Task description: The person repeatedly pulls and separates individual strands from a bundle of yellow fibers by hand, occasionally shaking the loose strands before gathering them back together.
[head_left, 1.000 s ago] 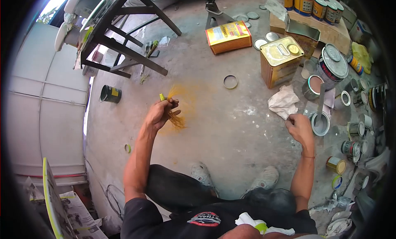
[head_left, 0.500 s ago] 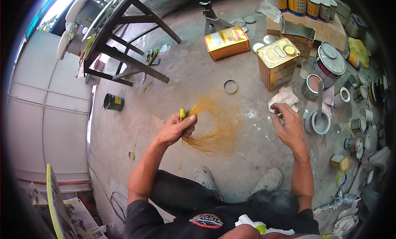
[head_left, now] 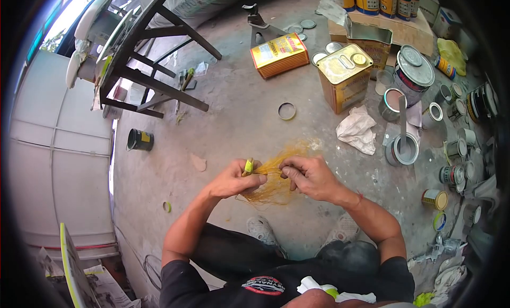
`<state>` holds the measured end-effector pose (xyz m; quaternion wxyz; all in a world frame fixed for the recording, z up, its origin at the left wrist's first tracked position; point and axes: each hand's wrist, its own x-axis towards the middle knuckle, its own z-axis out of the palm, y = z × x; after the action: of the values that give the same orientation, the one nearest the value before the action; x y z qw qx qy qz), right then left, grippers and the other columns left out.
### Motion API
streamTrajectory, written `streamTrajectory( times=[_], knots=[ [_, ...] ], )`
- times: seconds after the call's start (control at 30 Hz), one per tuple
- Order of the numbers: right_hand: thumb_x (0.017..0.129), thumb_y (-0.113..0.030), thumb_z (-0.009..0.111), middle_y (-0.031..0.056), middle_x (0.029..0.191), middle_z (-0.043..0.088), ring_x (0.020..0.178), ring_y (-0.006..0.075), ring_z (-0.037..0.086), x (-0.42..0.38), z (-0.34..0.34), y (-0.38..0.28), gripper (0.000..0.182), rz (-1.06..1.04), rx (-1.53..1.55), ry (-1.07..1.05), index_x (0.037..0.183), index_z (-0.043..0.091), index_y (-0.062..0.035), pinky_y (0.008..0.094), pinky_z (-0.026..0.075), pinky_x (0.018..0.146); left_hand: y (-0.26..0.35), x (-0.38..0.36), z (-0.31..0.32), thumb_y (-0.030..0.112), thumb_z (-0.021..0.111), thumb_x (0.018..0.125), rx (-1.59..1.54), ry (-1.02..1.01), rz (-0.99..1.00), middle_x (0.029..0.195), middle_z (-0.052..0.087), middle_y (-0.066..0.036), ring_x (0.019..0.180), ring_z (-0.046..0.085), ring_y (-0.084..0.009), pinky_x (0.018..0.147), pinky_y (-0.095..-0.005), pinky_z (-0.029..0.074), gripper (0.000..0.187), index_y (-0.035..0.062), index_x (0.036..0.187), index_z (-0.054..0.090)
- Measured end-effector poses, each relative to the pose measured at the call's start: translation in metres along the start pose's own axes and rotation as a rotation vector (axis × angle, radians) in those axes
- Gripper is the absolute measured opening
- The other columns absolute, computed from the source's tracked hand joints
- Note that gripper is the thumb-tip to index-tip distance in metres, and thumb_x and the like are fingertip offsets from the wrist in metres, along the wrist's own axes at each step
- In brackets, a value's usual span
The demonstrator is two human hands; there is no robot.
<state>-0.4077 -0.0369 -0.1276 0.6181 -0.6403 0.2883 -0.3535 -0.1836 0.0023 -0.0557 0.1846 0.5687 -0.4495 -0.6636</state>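
My left hand (head_left: 236,179) is closed round a bundle of fine yellow-brown strands (head_left: 273,193). Bright yellow-green tape (head_left: 248,167) wraps the bound end, which pokes up beside the thumb. The loose strands fan out to the right above the floor. My right hand (head_left: 313,178) pinches some of them between thumb and fingertips, just right of the left hand. A crumpled white cloth (head_left: 357,130) lies on the floor beyond the right hand.
On the right stand an open grey paint can (head_left: 402,149) with a flat stick, a can of pinkish paint (head_left: 393,103) and a gold thinner tin (head_left: 344,77). A thinner tin (head_left: 279,55) lies ahead. A dark metal stand (head_left: 154,69) is at upper left, near a small black can (head_left: 140,140).
My right hand has moved left from the white cloth to the strands and pinches them. The cloth now lies spread on the floor. My left hand still grips the bundle.
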Motion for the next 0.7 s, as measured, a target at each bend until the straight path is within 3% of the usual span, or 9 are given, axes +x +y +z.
streamTrajectory(
  times=[0.07,0.17,0.23,0.27,0.33,0.5,0.57,0.63,0.7],
  knots=[
    [0.086,-0.005,0.063,0.0099,0.080,0.068,0.058,0.0112,0.064,-0.001,0.001,0.000,0.014,0.001,0.064,-0.011,0.097,0.063,0.0035,0.0244,0.048,0.052,0.003,0.000,0.003,0.017,0.065,0.087,0.003,-0.021,0.016,0.061,0.046,0.004,0.051,0.038,-0.0044,0.046,-0.0224,0.028,0.015,0.0029,0.087,0.058],
    [0.082,-0.004,0.067,0.0096,0.081,0.068,0.059,0.0112,0.064,-0.003,-0.001,-0.009,0.019,-0.012,-0.100,-0.056,0.100,0.063,0.0022,0.0247,0.049,0.053,0.004,0.000,0.003,0.021,0.066,0.086,-0.013,-0.030,0.005,0.061,0.044,0.008,0.053,0.038,-0.0029,0.047,-0.0225,0.028,0.017,0.0062,0.082,0.059],
    [0.080,-0.012,0.069,0.0124,0.079,0.067,0.065,0.0212,0.067,-0.002,0.001,-0.014,0.021,-0.030,-0.143,0.000,0.098,0.065,-0.0020,0.0306,0.051,0.057,0.006,-0.001,0.002,0.022,0.067,0.085,0.022,-0.036,-0.003,0.061,0.045,0.008,0.053,0.038,-0.0030,0.047,-0.0223,0.029,0.017,0.0063,0.082,0.060],
    [0.080,-0.012,0.069,0.0124,0.079,0.067,0.065,0.0212,0.067,-0.001,0.001,-0.009,0.021,-0.030,-0.144,-0.002,0.098,0.065,-0.0020,0.0306,0.051,0.057,0.006,-0.001,0.002,0.022,0.067,0.085,0.057,-0.042,-0.010,0.062,0.046,0.008,0.054,0.039,-0.0031,0.047,-0.0221,0.029,0.017,0.0063,0.083,0.061],
    [0.079,-0.012,0.069,0.0122,0.079,0.066,0.067,0.0235,0.066,0.001,0.002,0.001,0.024,-0.335,-0.303,0.016,0.101,0.065,-0.0033,0.0311,0.051,0.058,0.009,-0.001,0.002,0.023,0.067,0.085,0.075,-0.042,-0.012,0.062,0.046,0.007,0.055,0.039,-0.0032,0.048,-0.0223,0.029,0.018,0.0058,0.082,0.060],
    [0.081,-0.009,0.065,0.0124,0.081,0.065,0.069,0.0298,0.064,0.000,0.007,0.005,0.016,-0.264,-0.290,0.017,0.096,0.067,-0.0045,0.0359,0.050,0.062,0.005,0.004,0.005,0.024,0.067,0.085,0.184,-0.013,0.074,0.062,0.047,0.007,0.057,0.038,-0.0031,0.050,-0.0231,0.030,0.020,0.0041,0.081,0.063],
    [0.082,-0.009,0.063,0.0124,0.082,0.066,0.070,0.0316,0.065,0.000,0.008,0.003,0.013,-0.210,-0.228,0.021,0.094,0.068,-0.0047,0.0375,0.050,0.062,0.006,0.006,0.008,0.023,0.067,0.086,0.168,0.177,-0.003,0.062,0.047,0.007,0.058,0.038,-0.0037,0.050,-0.0242,0.031,0.020,0.0032,0.083,0.066],
    [0.084,-0.005,0.062,0.0154,0.080,0.066,0.071,0.0283,0.066,0.000,0.007,-0.006,0.011,0.084,-0.033,-0.109,0.091,0.068,-0.0007,0.0330,0.050,0.063,0.004,0.007,0.003,0.022,0.068,0.086,0.183,0.146,0.003,0.064,0.049,0.007,0.059,0.040,-0.0036,0.051,-0.0236,0.032,0.018,0.0037,0.083,0.066],
    [0.083,-0.007,0.062,0.0154,0.080,0.066,0.072,0.0306,0.065,0.001,0.011,0.006,0.012,-0.030,-0.125,-0.085,0.091,0.068,-0.0017,0.0358,0.050,0.063,0.001,0.008,0.001,0.021,0.068,0.086,0.199,0.114,0.010,0.066,0.051,0.008,0.060,0.041,-0.0034,0.052,-0.0230,0.032,0.017,0.0042,0.083,0.066]
  ],
)
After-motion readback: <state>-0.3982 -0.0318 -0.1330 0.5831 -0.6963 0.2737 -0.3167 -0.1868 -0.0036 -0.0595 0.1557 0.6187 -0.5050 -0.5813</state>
